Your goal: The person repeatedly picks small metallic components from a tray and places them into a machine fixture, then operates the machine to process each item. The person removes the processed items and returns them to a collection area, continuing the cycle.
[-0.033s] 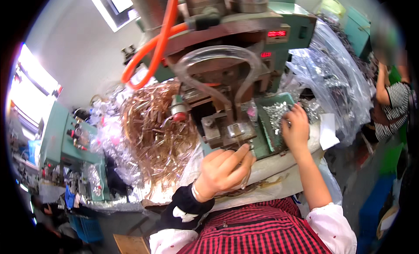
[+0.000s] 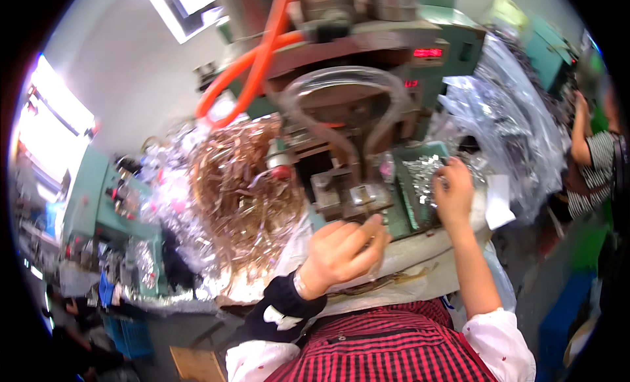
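My left hand [image 2: 342, 256] is closed in a pinch at the front of the press's small metal die block [image 2: 367, 197]. A thin shiny strip seems to hang below its fingers, too blurred to name. Over the right side of a green tray [image 2: 408, 201] is my right hand [image 2: 455, 195], fingers curled together at the heap of small silver metal pieces [image 2: 421, 172]. Whatever its fingertips hold is hidden. A clear plastic tube [image 2: 344, 75] loops down toward the die from the press [image 2: 367, 44].
Left of the press lies a big tangle of coppery strip scrap [image 2: 243, 185]. A red-tipped button [image 2: 280, 172] juts beside it. An orange hose [image 2: 262, 54] hangs above. To the right are a white paper [image 2: 499, 201], plastic sheeting [image 2: 505, 113] and a person in striped sleeves [image 2: 597, 159].
The whole view has shifted slightly, so the press and tray appear a little farther right, with more blur. Both hands keep nearly the same places at die and tray.
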A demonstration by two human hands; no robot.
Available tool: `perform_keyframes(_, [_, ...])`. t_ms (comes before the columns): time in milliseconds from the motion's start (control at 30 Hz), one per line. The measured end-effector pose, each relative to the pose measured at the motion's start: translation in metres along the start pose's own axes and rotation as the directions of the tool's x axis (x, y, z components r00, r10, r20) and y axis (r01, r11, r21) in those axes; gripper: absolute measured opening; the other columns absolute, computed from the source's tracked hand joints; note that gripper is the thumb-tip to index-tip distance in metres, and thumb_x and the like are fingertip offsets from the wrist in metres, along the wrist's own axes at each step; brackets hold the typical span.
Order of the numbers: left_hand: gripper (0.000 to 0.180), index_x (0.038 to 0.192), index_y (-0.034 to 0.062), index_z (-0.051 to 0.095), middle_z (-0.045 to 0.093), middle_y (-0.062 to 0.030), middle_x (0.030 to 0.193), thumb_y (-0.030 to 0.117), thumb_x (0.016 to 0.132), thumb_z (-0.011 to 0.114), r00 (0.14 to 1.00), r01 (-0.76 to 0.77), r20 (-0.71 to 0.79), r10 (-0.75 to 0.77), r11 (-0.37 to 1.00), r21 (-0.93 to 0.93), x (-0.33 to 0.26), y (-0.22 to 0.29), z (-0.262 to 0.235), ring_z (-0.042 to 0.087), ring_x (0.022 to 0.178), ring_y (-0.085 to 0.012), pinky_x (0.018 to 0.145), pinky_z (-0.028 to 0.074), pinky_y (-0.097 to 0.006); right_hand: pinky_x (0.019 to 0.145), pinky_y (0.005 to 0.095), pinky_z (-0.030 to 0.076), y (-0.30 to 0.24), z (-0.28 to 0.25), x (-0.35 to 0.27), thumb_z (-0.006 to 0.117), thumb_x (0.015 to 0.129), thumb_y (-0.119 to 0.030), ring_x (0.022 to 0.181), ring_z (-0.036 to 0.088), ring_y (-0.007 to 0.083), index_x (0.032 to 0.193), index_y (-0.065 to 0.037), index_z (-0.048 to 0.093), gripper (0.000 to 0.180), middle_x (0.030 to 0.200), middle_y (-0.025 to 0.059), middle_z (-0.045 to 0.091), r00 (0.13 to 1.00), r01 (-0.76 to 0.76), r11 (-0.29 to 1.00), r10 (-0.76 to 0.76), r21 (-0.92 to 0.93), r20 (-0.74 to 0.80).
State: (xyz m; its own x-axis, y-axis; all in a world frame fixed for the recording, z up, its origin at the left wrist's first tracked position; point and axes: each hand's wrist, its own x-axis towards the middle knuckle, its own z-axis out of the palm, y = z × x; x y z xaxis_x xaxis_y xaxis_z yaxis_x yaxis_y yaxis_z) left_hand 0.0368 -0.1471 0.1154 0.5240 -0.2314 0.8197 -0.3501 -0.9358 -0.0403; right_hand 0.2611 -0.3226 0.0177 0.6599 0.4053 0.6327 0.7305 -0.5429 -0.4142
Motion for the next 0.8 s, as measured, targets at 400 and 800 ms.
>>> perform_keyframes(400, [0.029,0.103,0.0009,0.065,0.065,-0.0162,0.109,0.015,0.078,0.069,0.985,0.128,-0.1,-0.139,0.985,-0.113,-0.02,0.02,-0.007,0.062,0.069,-0.0237,0.058,0.047,-0.036,0.11,0.0432,0.041,0.072,0.039,-0.013,0.06,0.099,-0.013,0.133,0.05,0.0399,0.121,0.002,0.061,0.027,0.143,0.0223,0.054,0.974,0.116,0.95,-0.051,-0.292,0.222])
perform_keyframes(800, [0.012,0.088,0.0132,0.067,0.056,-0.0058,0.098,0.019,0.078,0.064,0.738,0.315,0.305,-0.601,0.708,0.632,-0.149,-0.084,-0.096,0.054,0.1,-0.0246,0.081,0.044,-0.037,0.101,0.0325,0.046,0.049,0.044,0.017,0.061,0.103,-0.015,0.113,0.064,0.0217,0.128,0.005,0.063,0.032,0.124,0.0145,0.069,0.938,-0.25,0.88,0.116,0.403,0.328])
